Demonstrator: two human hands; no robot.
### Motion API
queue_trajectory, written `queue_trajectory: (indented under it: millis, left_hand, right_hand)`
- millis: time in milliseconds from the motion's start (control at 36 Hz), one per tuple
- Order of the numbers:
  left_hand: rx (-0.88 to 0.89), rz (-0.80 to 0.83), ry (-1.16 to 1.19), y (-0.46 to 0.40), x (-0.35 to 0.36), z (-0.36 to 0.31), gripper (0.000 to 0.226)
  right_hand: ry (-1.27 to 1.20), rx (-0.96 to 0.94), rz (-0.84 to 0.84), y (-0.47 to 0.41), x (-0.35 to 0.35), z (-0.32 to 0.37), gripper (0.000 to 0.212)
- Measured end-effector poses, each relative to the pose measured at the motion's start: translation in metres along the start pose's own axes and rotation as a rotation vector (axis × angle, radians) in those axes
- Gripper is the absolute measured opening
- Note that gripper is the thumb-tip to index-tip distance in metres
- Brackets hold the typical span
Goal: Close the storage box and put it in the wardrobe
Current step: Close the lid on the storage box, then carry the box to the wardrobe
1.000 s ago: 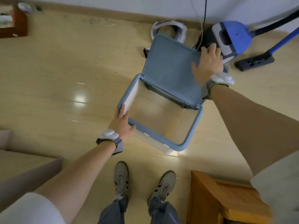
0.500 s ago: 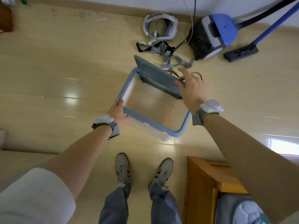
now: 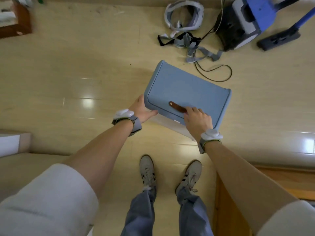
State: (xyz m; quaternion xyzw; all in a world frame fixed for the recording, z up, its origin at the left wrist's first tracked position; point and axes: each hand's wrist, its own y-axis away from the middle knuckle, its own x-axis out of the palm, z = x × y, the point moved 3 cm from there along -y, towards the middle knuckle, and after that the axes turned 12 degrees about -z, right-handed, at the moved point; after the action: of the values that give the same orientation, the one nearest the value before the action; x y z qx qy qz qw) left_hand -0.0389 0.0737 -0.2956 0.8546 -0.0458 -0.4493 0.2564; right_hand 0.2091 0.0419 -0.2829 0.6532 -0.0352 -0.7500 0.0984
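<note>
The storage box [image 3: 185, 89] stands on the wooden floor in front of my feet, its blue lid lying flat over the white body. A brown leather tab [image 3: 176, 106] sits on the lid near the front edge. My left hand [image 3: 143, 109] grips the box's near left corner. My right hand [image 3: 197, 119] rests on the lid's front edge with its fingertips on the brown tab. The wardrobe is not in view.
A blue vacuum cleaner [image 3: 245, 21] with its floor head stands at the back right. A white headset [image 3: 184, 14], grey straps and a black cable [image 3: 213, 70] lie just behind the box. Wooden furniture [image 3: 272, 183] is at the lower right, a brown cabinet [image 3: 17, 21] at the far left.
The lid has swung down from upright onto the box. My right hand came forward with it to the brown tab. My left hand has stayed on the left corner.
</note>
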Motion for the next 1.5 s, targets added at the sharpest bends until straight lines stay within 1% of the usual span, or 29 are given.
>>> queue_trajectory:
  millis: [83,139,194,250,333,417,472,556,639,667,750,833,944,1083,1250,1361,1389,1444,1472,1500]
  left_hand:
    - [-0.019,0.032,0.003,-0.012,0.0,-0.008,0.085]
    - [-0.022,0.035,0.003,-0.022,0.002,-0.013,0.094]
    - [-0.013,0.027,-0.023,-0.031,0.005,-0.018,0.101]
    - [-0.008,0.024,-0.065,-0.042,0.013,-0.028,0.098]
    - [-0.017,-0.017,-0.088,-0.059,0.022,-0.037,0.09]
    - [-0.028,-0.056,-0.092,-0.073,0.029,-0.041,0.091]
    - [-0.057,-0.076,-0.109,-0.081,0.032,-0.041,0.094]
    - [-0.071,-0.133,-0.115,-0.094,0.038,-0.042,0.094]
    - [-0.089,-0.198,-0.132,-0.103,0.042,-0.043,0.085]
    - [-0.096,-0.214,-0.139,-0.107,0.044,-0.043,0.083]
    - [-0.128,-0.224,-0.149,-0.116,0.042,-0.041,0.083]
    - [-0.124,-0.228,-0.191,-0.124,0.042,-0.037,0.082]
    - [-0.1,-0.244,-0.217,-0.122,0.041,-0.038,0.077]
    - [-0.143,-0.243,-0.221,-0.115,0.028,-0.041,0.087]
    - [-0.184,-0.26,-0.198,-0.081,-0.011,-0.043,0.09]
    - [-0.222,-0.274,-0.14,-0.04,-0.074,-0.056,0.09]
    - [-0.244,-0.263,-0.14,-0.036,-0.075,-0.054,0.091]
    - [-0.253,-0.306,-0.124,-0.01,-0.122,-0.067,0.092]
    - [-0.258,-0.288,-0.127,-0.005,-0.123,-0.066,0.092]
    - [-0.257,-0.313,-0.122,0.007,-0.143,-0.071,0.092]
  right_hand:
    - [-0.087,0.131,-0.051,-0.014,-0.001,-0.017,0.035]
    - [-0.105,0.253,-0.05,-0.021,0.002,-0.034,0.044]
    - [-0.113,0.405,-0.026,-0.027,0.008,-0.051,0.06]
    - [-0.121,0.545,-0.011,-0.03,0.018,-0.069,0.076]
    - [-0.161,0.73,-0.054,-0.038,0.032,-0.089,0.09]
    - [-0.253,0.9,-0.131,-0.044,0.048,-0.098,0.102]
    - [-0.293,0.985,-0.148,-0.046,0.057,-0.102,0.11]
    - [-0.324,1.045,-0.136,-0.045,0.07,-0.113,0.108]
    - [-0.355,1.067,-0.149,-0.043,0.076,-0.119,0.113]
    - [-0.348,1.055,-0.16,-0.042,0.079,-0.121,0.11]
    - [-0.331,1.037,-0.195,-0.04,0.077,-0.122,0.093]
    - [-0.34,1.025,-0.252,-0.04,0.075,-0.122,0.086]
    - [-0.349,0.977,-0.272,-0.04,0.072,-0.126,0.086]
    - [-0.403,0.928,-0.28,-0.047,0.051,-0.125,0.091]
    - [-0.352,0.888,-0.27,-0.054,-0.01,-0.104,0.083]
    - [-0.379,0.852,-0.272,-0.051,-0.083,-0.078,0.085]
    - [-0.366,0.866,-0.248,-0.049,-0.087,-0.076,0.086]
    - [-0.379,0.798,-0.245,-0.047,-0.138,-0.059,0.087]
    - [-0.375,0.8,-0.222,-0.043,-0.139,-0.058,0.087]
    - [-0.377,0.776,-0.232,-0.039,-0.162,-0.05,0.087]
